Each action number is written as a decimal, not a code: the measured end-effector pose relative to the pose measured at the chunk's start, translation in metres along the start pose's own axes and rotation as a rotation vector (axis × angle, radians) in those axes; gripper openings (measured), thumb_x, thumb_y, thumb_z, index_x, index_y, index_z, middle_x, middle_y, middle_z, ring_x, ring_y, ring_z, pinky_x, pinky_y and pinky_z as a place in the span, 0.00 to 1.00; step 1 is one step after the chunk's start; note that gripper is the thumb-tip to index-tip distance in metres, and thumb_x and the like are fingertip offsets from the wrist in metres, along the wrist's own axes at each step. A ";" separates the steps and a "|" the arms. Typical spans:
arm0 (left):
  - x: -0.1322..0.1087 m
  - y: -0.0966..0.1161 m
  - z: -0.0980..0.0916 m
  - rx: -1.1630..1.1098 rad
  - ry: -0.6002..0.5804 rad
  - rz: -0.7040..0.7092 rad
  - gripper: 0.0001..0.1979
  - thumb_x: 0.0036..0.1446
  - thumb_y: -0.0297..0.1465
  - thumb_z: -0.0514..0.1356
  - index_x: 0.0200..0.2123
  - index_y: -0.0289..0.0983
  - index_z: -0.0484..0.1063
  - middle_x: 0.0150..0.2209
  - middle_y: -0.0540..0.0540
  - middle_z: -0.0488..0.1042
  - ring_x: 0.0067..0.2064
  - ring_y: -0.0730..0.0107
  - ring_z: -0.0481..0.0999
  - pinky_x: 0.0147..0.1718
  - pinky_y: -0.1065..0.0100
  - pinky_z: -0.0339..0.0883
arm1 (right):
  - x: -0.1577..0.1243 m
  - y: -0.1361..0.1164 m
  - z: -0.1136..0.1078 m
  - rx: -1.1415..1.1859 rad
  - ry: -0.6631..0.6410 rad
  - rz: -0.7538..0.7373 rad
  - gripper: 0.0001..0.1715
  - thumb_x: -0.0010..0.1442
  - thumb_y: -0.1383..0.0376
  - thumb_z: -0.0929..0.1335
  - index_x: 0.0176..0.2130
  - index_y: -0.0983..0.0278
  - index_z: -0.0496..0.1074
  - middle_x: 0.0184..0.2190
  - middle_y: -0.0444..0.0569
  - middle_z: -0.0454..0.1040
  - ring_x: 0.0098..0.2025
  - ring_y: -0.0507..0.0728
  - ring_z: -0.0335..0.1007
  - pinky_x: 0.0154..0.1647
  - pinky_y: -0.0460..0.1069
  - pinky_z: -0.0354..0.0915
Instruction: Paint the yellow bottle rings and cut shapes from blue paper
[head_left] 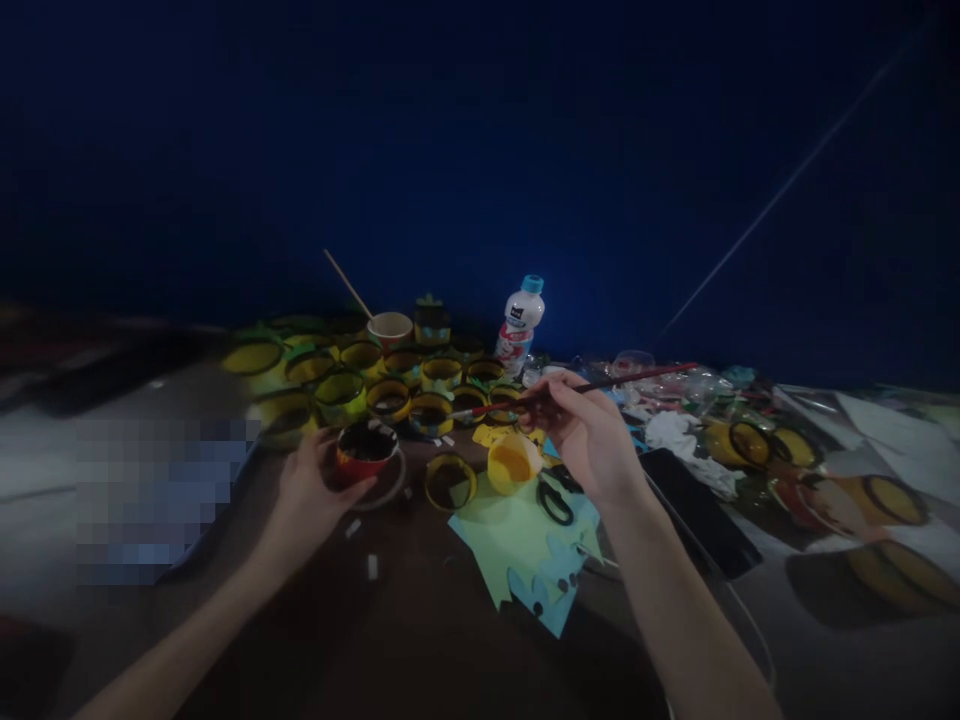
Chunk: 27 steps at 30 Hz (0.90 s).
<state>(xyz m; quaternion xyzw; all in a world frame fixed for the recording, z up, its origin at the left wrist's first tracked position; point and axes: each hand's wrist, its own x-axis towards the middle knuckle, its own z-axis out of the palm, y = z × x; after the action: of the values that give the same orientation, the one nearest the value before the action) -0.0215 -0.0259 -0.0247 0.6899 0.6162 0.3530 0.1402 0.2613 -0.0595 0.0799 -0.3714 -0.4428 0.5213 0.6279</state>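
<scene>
My left hand (319, 485) is closed around a red cup (363, 468) with dark paint inside, low over the table. In my right hand (574, 425) a thin paintbrush (637, 376) with a reddish handle is pinched, its tip pointing left over the yellow rings. A cup of yellow paint (512, 464) stands between the hands, beside a yellow ring (450, 482). Below it lie light green paper (480, 530) and cut blue paper pieces (551, 590). Black-handled scissors (555, 500) rest on the paper, partly hidden.
Several yellow and black rings (388, 398) stand behind the hands. A white cup (390, 328) with a stick and a plastic bottle (521, 322) with a blue cap are at the back. A black phone (701, 515), crumpled tissue (675, 440) and more rings (750, 445) lie to the right.
</scene>
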 end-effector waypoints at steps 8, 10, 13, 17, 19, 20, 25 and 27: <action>-0.006 0.002 -0.004 0.241 -0.067 -0.049 0.31 0.44 0.41 0.60 0.50 0.35 0.56 0.46 0.35 0.68 0.51 0.39 0.63 0.45 0.42 0.58 | 0.000 -0.005 -0.003 -0.014 0.016 -0.015 0.05 0.56 0.65 0.65 0.30 0.62 0.70 0.26 0.44 0.73 0.27 0.53 0.71 0.28 0.48 0.67; -0.007 -0.003 -0.003 0.266 -0.072 -0.027 0.32 0.44 0.42 0.61 0.51 0.36 0.56 0.46 0.36 0.68 0.51 0.39 0.63 0.45 0.43 0.58 | 0.000 -0.005 -0.003 -0.021 0.033 -0.018 0.04 0.55 0.65 0.65 0.30 0.62 0.70 0.26 0.45 0.73 0.27 0.53 0.71 0.28 0.49 0.67; -0.007 -0.012 -0.003 0.278 -0.061 0.041 0.35 0.42 0.43 0.62 0.52 0.37 0.56 0.44 0.37 0.69 0.50 0.38 0.65 0.42 0.43 0.60 | -0.001 -0.008 -0.002 0.000 0.052 -0.022 0.04 0.54 0.66 0.65 0.29 0.62 0.69 0.26 0.44 0.73 0.26 0.53 0.71 0.27 0.49 0.67; -0.006 -0.012 -0.009 0.197 0.122 0.261 0.38 0.38 0.42 0.65 0.53 0.45 0.55 0.43 0.42 0.69 0.48 0.39 0.67 0.39 0.43 0.64 | -0.001 -0.011 -0.003 0.021 0.053 -0.040 0.05 0.55 0.66 0.65 0.28 0.63 0.69 0.26 0.45 0.73 0.27 0.53 0.71 0.28 0.49 0.67; -0.009 0.001 -0.013 0.148 0.183 0.373 0.41 0.39 0.41 0.66 0.56 0.46 0.51 0.49 0.42 0.66 0.50 0.39 0.65 0.44 0.41 0.61 | 0.000 -0.013 -0.006 -0.001 0.055 -0.067 0.05 0.56 0.65 0.65 0.28 0.63 0.69 0.27 0.45 0.73 0.28 0.54 0.72 0.30 0.50 0.68; -0.011 0.011 -0.015 0.143 0.150 0.438 0.44 0.38 0.42 0.67 0.57 0.45 0.50 0.53 0.40 0.64 0.53 0.37 0.62 0.46 0.38 0.59 | 0.000 -0.013 -0.007 -0.014 0.059 -0.085 0.05 0.56 0.64 0.65 0.29 0.62 0.69 0.27 0.45 0.73 0.28 0.54 0.72 0.30 0.51 0.68; -0.024 0.062 -0.003 0.140 -0.228 0.734 0.35 0.50 0.35 0.60 0.59 0.37 0.47 0.58 0.34 0.59 0.59 0.47 0.58 0.51 0.46 0.61 | 0.000 -0.014 -0.012 -0.064 0.087 -0.118 0.06 0.56 0.63 0.64 0.29 0.62 0.69 0.27 0.44 0.73 0.28 0.54 0.71 0.32 0.52 0.69; -0.026 0.073 0.008 0.126 -0.287 0.802 0.33 0.51 0.30 0.58 0.58 0.37 0.48 0.58 0.34 0.60 0.60 0.50 0.58 0.52 0.48 0.61 | 0.000 -0.014 -0.012 -0.060 0.091 -0.117 0.06 0.56 0.63 0.64 0.29 0.62 0.69 0.26 0.44 0.73 0.28 0.54 0.71 0.32 0.51 0.68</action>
<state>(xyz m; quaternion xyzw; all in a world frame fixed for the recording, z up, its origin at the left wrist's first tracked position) 0.0392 -0.0630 0.0076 0.9242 0.2938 0.2417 0.0335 0.2770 -0.0621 0.0893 -0.3868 -0.4504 0.4528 0.6652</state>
